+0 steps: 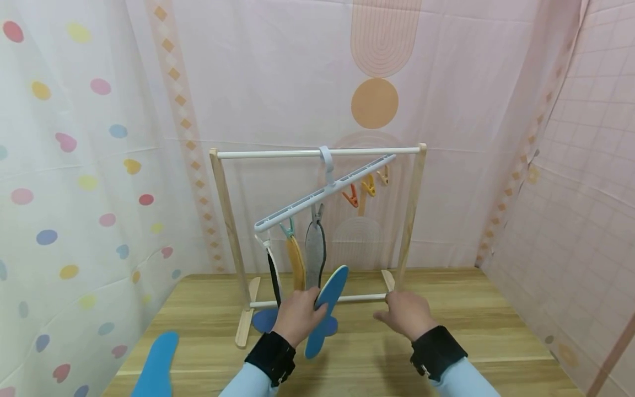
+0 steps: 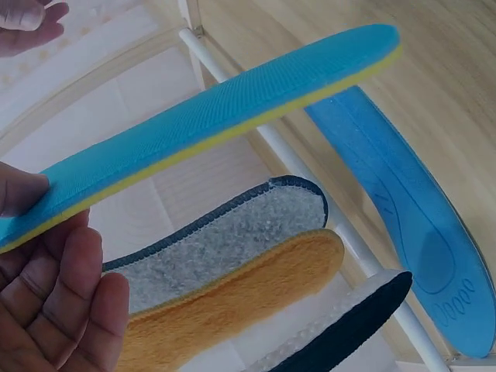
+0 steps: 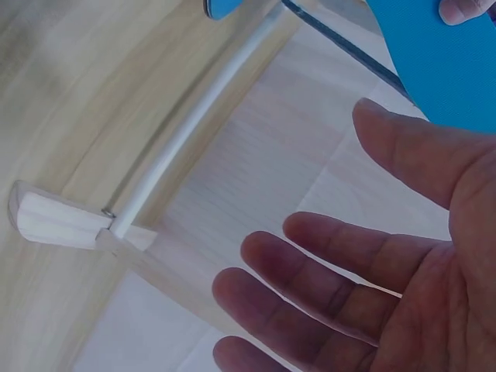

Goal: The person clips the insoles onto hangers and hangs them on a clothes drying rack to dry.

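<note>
My left hand [image 1: 299,315] pinches a blue insole [image 1: 333,288] with a yellow edge between thumb and fingers, tilted upright before the rack. My right hand [image 1: 409,314] holds nothing; its fingers are spread and relaxed in the right wrist view. From a pale hanger [image 1: 302,204] hang a black-and-white insole [image 1: 274,275], a fuzzy orange insole [image 1: 296,262] and a grey insole [image 1: 314,251], each on a clip. Red [image 1: 351,196], yellow [image 1: 369,186] and beige clips [image 1: 383,175] carry nothing. Another blue insole [image 2: 411,217] lies on the table behind my left hand.
The hanger hooks over the top bar [image 1: 268,155] of a wooden-sided rack [image 1: 413,215]. Its low white bar [image 1: 364,298] runs close behind both hands. One more blue insole [image 1: 157,364] lies at the table's front left. Patterned curtains [image 1: 278,71] surround the table.
</note>
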Tool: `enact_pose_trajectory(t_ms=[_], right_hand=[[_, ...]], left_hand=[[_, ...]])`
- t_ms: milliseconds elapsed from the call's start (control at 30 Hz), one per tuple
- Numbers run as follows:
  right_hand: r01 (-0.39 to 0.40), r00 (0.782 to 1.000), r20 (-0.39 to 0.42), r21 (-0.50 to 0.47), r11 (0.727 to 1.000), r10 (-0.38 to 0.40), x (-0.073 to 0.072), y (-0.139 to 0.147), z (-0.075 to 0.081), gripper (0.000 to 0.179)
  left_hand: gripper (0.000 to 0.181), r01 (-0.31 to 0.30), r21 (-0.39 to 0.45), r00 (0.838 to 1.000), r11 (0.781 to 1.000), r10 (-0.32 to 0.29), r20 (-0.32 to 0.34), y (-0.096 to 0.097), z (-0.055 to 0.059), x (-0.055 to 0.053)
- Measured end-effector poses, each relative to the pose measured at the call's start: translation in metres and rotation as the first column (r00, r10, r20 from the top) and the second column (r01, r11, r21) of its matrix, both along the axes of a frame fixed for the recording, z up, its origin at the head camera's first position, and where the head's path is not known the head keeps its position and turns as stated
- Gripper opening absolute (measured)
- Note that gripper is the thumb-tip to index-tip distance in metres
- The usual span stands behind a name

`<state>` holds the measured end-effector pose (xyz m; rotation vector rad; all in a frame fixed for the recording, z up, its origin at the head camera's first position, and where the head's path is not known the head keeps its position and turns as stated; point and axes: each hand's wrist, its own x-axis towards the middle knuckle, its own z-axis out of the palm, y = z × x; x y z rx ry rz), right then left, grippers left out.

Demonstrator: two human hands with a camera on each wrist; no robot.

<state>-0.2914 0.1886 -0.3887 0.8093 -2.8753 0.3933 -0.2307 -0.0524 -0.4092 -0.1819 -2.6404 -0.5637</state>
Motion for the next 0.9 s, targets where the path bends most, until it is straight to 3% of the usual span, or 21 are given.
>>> enact_pose_trajectory(t_ms=[233, 367, 533, 733, 900], right_hand=[[0.005, 0.999, -0.050, -0.057, 0.998, -0.008, -0.004, -0.002, 0.006, 0.033], [-0.001, 0.994, -0.108, -0.073, 0.997, -0.007, -0.009, -0.005, 0.011, 0.033], [-0.014, 0.993, -0.120, -0.079, 0.997, 0.004, -0.016, -0.008, 0.022, 0.030], [-0.032, 0.985, -0.173, -0.082, 0.996, 0.018, -0.021, -0.011, 0.032, 0.031], [-0.002, 0.990, -0.141, -0.081, 0.997, -0.010, -0.026, -0.015, 0.040, 0.034]], left_hand=[[0.019, -0.018, 0.014, 0.998, 1.000, 0.019, -0.054, 0.004, -0.002, -0.004], [0.019, -0.022, 0.069, 0.999, 0.997, 0.025, -0.048, 0.007, -0.001, -0.006], [0.018, -0.023, 0.152, 0.999, 0.988, 0.026, -0.021, 0.007, 0.001, -0.009], [0.017, -0.013, 0.159, 0.998, 0.987, 0.024, -0.063, 0.005, 0.002, -0.013], [0.017, -0.016, 0.158, 0.996, 0.987, 0.030, -0.085, 0.005, 0.004, -0.014]])
